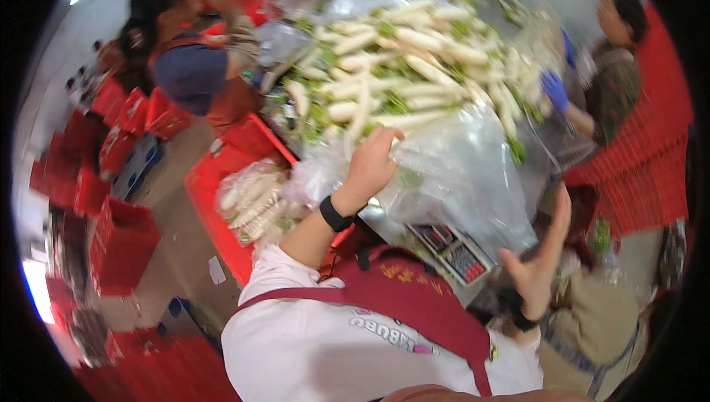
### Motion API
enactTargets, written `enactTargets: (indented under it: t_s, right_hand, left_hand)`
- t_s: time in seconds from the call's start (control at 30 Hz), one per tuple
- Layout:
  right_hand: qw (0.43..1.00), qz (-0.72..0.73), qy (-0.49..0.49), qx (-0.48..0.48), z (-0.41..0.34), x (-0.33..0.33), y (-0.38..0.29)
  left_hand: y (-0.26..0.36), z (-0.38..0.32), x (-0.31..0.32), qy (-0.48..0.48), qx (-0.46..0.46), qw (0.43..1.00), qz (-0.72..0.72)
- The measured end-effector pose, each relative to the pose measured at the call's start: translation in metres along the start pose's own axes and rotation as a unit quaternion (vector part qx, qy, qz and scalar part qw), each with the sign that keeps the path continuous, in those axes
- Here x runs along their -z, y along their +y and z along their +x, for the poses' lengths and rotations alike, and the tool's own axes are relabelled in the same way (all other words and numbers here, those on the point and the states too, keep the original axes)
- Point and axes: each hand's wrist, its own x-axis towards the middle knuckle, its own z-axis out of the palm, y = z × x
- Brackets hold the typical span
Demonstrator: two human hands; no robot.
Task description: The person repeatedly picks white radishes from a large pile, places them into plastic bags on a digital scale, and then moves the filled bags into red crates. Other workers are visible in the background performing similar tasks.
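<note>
My left hand (373, 160), with a black band at the wrist, reaches over the near edge of a heap of white radishes (410, 58) with green leaf stubs. Its fingers are curled beside a large clear plastic bag (471, 174); whether they pinch the film is hidden. The bag spreads over the front of the heap and down toward me. On its right side, my right hand (538, 258) is held up with thumb and fingers apart, holding nothing. Between my hands, partly under the bag, is a weighing scale's keypad panel (465, 262).
At left a red crate (205, 191) holds bagged radishes (252, 202). A person (194, 63) stands beyond it. Another person's blue-gloved hand (554, 91) is at the heap's right side. Red crates (632, 174) are stacked at right; more red crates (122, 246) stand on the left floor.
</note>
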Motion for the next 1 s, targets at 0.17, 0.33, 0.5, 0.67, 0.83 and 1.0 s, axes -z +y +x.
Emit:
enactTargets:
  t_s: [0.17,0.33,0.5,0.67,0.83,1.0]
  right_hand:
    - [0.977,-0.21,0.023,0.016,0.015,-0.085,0.033]
    - [0.951,-0.274,0.056,-0.129,0.013,-0.055,0.089]
    - [0.923,-0.23,0.307,0.026,-0.008,0.022,0.059]
    - [0.965,-0.004,0.164,-0.204,-0.032,-0.001,0.107]
    - [0.696,0.574,0.159,-0.402,-0.075,-0.019,0.138]
    - [0.668,0.698,0.225,-0.127,-0.066,-0.022,0.122]
  left_hand:
    - [0.046,-0.024,-0.038,-0.16,-0.121,0.976,-0.088]
    - [0.014,0.015,0.004,-0.085,-0.097,0.963,0.238]
    - [-0.027,0.019,0.029,0.172,-0.145,0.969,0.103]
    - [-0.056,0.007,-0.014,0.062,0.037,0.993,-0.092]
    - [-0.092,0.0,-0.06,-0.073,0.436,0.586,-0.68]
    - [-0.082,0.001,-0.066,-0.086,0.361,0.343,-0.863]
